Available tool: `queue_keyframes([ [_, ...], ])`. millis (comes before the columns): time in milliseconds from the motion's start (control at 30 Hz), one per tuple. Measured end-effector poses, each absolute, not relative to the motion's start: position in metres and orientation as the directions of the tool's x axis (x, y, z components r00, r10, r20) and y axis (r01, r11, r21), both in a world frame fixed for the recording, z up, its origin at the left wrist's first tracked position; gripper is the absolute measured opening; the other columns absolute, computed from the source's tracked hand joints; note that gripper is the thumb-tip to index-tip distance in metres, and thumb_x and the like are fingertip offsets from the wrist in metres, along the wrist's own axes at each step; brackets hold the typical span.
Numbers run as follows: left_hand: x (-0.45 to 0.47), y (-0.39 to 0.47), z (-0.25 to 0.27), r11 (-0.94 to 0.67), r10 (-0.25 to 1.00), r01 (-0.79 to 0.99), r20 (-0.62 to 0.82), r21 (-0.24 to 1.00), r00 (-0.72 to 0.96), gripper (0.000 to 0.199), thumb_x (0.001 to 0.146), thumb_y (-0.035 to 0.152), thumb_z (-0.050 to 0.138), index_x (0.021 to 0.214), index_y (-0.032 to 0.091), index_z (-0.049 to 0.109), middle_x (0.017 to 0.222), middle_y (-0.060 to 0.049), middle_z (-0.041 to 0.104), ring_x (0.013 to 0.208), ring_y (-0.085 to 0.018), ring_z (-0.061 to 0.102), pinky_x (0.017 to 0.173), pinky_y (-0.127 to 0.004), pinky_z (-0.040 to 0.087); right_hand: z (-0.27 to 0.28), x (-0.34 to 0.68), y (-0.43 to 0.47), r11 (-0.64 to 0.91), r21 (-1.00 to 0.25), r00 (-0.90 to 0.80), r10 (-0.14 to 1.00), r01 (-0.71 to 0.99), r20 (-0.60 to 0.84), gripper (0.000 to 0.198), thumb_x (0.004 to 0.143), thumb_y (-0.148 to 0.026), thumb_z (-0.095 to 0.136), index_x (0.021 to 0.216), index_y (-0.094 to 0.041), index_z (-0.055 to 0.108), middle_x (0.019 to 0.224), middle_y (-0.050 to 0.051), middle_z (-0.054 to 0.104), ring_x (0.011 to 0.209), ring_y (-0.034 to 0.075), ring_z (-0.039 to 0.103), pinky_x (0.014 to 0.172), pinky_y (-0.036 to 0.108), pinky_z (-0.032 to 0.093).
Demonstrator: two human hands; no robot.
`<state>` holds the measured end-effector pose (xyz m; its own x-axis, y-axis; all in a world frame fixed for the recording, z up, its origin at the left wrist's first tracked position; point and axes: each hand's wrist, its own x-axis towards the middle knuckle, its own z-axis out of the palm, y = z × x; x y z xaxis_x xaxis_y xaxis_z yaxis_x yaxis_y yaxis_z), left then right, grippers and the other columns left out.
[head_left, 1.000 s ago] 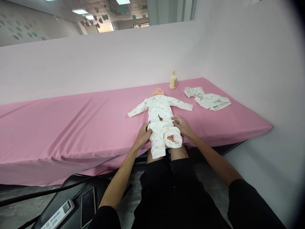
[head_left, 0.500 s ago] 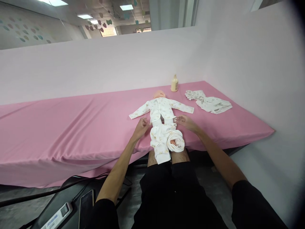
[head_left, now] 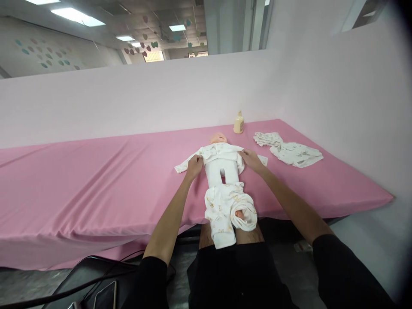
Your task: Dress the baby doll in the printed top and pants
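Note:
A baby doll (head_left: 219, 137) lies on its back, head toward the wall, in a white patterned baby shirt (head_left: 219, 151). My left hand (head_left: 195, 166) pinches the shirt's hem at the left side. On the right, my right hand (head_left: 251, 159) grips the other side of that hem. The hem is raised to the doll's chest, baring its white body and upper legs. White patterned baby pants (head_left: 220, 214) are bunched round the lower legs, over the bed edge and against my knees. One foot shows inside a rolled pant leg; the other is hidden.
A cream pump bottle (head_left: 238, 123) stands by the wall. Spare patterned baby clothes (head_left: 294, 153) lie to the right on the pink sheet (head_left: 96, 180). At lower left, a black chair (head_left: 83, 274) holds a phone (head_left: 106, 296) and cables.
Both my hands have moved up toward the doll's chest, taking the shirt hem with them. More of the white body shows. The view has tilted slightly upward.

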<state>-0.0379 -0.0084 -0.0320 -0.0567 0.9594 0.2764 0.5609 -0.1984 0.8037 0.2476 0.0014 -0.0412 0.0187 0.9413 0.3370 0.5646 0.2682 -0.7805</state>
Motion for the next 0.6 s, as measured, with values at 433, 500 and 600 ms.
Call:
queue_keyframes([
  [433,-0.039,0.005,-0.044,-0.026,0.951,0.472,0.168,0.881,-0.261,0.036,0.081,0.035,0.065,0.060,0.023,0.038,0.058,-0.002,0.045,0.074,-0.023,0.051,0.067,-0.031,0.030,-0.055,0.227,0.013,0.116,-0.588,0.223,0.853,0.801,0.472,0.016,0.091,-0.034,0.051,0.088,-0.021,0.059,0.094,0.009,0.065,0.082,0.024,0.058,0.072,0.034,0.038],
  [500,-0.043,-0.011,-0.045,0.022,0.974,0.399,0.070,0.917,-0.216,0.032,0.081,0.035,0.064,0.061,0.023,0.042,0.058,-0.003,0.049,0.068,-0.022,0.053,0.065,-0.032,0.035,-0.045,0.222,-0.010,0.219,-0.576,0.126,0.858,0.788,0.499,0.017,0.092,-0.034,0.049,0.089,-0.021,0.060,0.094,0.008,0.065,0.082,0.023,0.058,0.072,0.033,0.038],
  [600,-0.042,-0.029,-0.047,0.119,0.993,0.273,-0.107,0.955,-0.058,0.028,0.083,0.038,0.062,0.065,0.019,0.055,0.064,-0.007,0.061,0.063,-0.021,0.058,0.063,-0.034,0.043,-0.025,0.209,-0.048,0.425,-0.555,-0.244,0.896,0.715,0.372,0.020,0.092,-0.034,0.051,0.080,-0.022,0.061,0.088,0.005,0.067,0.078,0.020,0.058,0.069,0.031,0.038],
])
